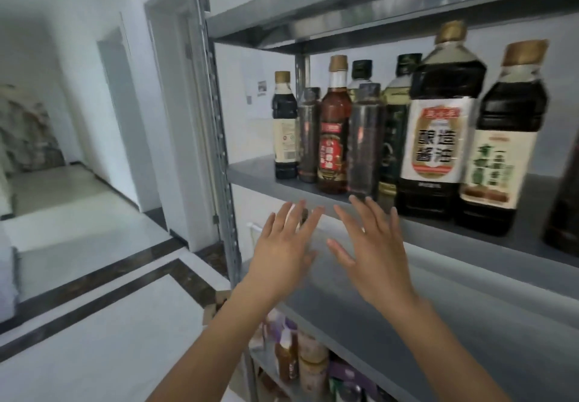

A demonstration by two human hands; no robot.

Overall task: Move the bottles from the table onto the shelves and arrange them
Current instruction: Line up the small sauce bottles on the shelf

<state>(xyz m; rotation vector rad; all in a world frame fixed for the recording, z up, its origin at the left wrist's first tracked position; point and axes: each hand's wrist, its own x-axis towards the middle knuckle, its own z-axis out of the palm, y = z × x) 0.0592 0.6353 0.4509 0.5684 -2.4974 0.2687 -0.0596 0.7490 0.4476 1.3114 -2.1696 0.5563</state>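
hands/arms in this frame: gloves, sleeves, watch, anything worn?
Nothing worn that shows. Left hand and right hand are bare: no gloves, no rings visible. Both forearms are bare to the frame edge: no sleeves, watch or wristband in view. The picture is slightly motion-blurred.

Rightmost bottle (564, 201) cut off; lower-shelf goods (310, 361) blurred.

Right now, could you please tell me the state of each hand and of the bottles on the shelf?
left hand: open, fingers spread, holding nothing.
right hand: open, fingers spread, holding nothing.
large soy sauce bottle: upright on the shelf, capped.
red-label bottle: upright, capped.
small dark bottle: upright, capped, leftmost in the row.
green-label bottle: upright, capped.
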